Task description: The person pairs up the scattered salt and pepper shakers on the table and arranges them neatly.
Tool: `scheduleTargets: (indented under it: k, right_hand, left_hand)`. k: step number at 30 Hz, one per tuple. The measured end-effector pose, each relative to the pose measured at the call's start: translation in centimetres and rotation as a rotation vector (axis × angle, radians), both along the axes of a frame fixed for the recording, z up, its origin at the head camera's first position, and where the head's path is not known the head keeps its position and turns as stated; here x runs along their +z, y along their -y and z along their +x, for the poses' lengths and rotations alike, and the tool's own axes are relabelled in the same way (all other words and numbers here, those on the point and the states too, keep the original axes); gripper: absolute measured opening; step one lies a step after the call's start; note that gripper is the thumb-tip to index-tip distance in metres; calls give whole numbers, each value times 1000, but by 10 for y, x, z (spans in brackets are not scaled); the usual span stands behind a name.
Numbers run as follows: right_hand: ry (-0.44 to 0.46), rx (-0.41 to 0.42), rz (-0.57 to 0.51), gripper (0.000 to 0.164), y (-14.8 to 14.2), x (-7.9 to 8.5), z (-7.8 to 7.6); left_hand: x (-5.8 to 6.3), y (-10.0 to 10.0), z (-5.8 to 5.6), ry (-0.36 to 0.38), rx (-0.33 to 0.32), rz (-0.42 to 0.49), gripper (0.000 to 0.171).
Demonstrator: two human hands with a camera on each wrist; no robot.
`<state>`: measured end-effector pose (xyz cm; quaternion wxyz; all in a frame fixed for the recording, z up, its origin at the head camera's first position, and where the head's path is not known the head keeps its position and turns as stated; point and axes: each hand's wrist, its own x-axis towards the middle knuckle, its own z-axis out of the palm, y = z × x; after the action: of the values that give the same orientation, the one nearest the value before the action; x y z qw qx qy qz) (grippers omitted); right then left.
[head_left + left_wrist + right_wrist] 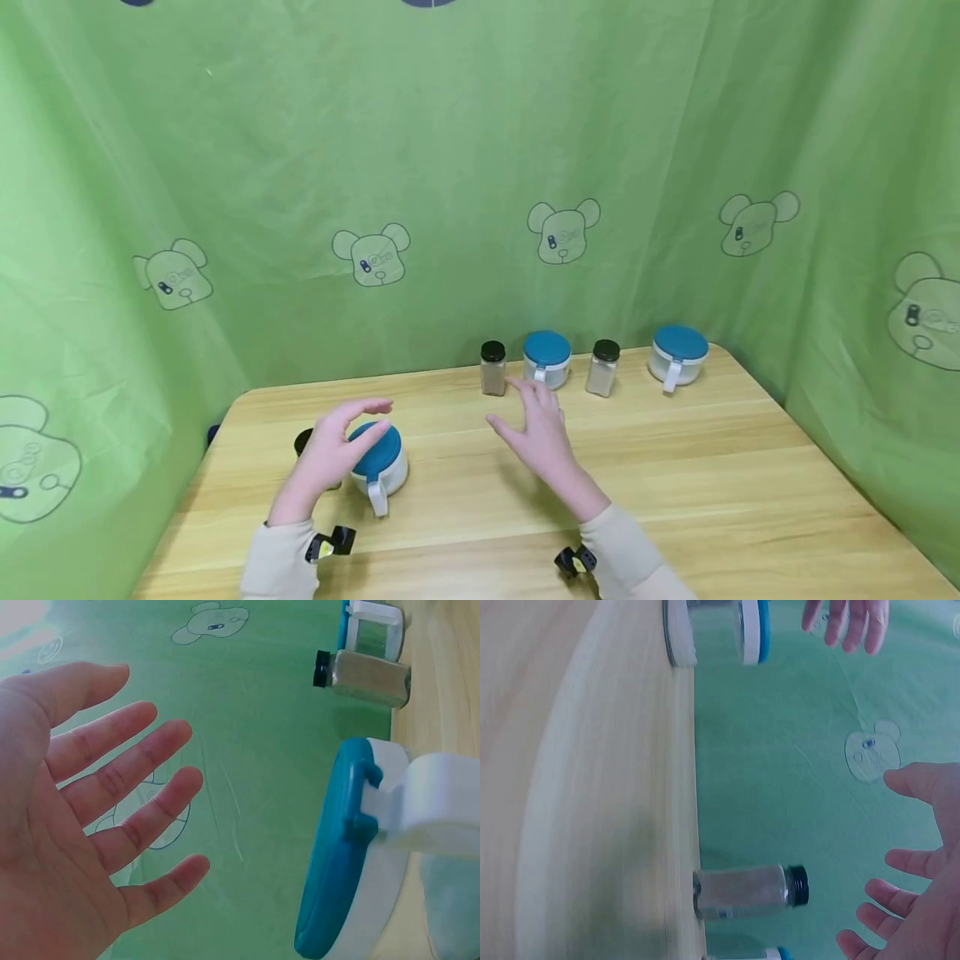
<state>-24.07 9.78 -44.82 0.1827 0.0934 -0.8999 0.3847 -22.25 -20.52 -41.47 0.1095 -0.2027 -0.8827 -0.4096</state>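
Note:
On the table's left part, my left hand (336, 443) hovers with spread, relaxed fingers beside and above a seasoning pot (390, 475) with a blue lid and white handle. In the left wrist view the hand (97, 802) holds nothing, apart from the pot's lid (337, 862). Behind my left hand a black-lidded jar (302, 440) is mostly hidden. My right hand (542, 433) is raised over the table, fingers spread and nothing in its grasp. Nearest its fingertips are a powder-filled jar (492, 375) with a black lid and another blue-lidded pot (547, 350).
Along the back edge farther right stand another black-lidded jar (602, 375) and a third blue-lidded pot (678, 358). A green curtain (450, 167) with bear-head prints hangs behind and at both sides of the wooden table (712, 475).

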Motion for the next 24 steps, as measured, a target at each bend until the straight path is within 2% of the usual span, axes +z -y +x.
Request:
scheduleTargets:
  k: [5,12,19,24]
  right_hand:
    - [10,-19,-12,68,-13,1,-7]
    - [28,-42,-54,69,-27,5,-13]
    - [74,-68,-73,69,-39,4,-19]
    - [72,-82,-83,69,-46,2,-24]
  left_hand:
    - [0,-7,1,-5,15,-19,34]
    - [1,-23,2,-93,37,-101,33]
    - [-6,-38,2,-125,74,-153,34]
    - [-10,-47,1,-132,97,-169,38]
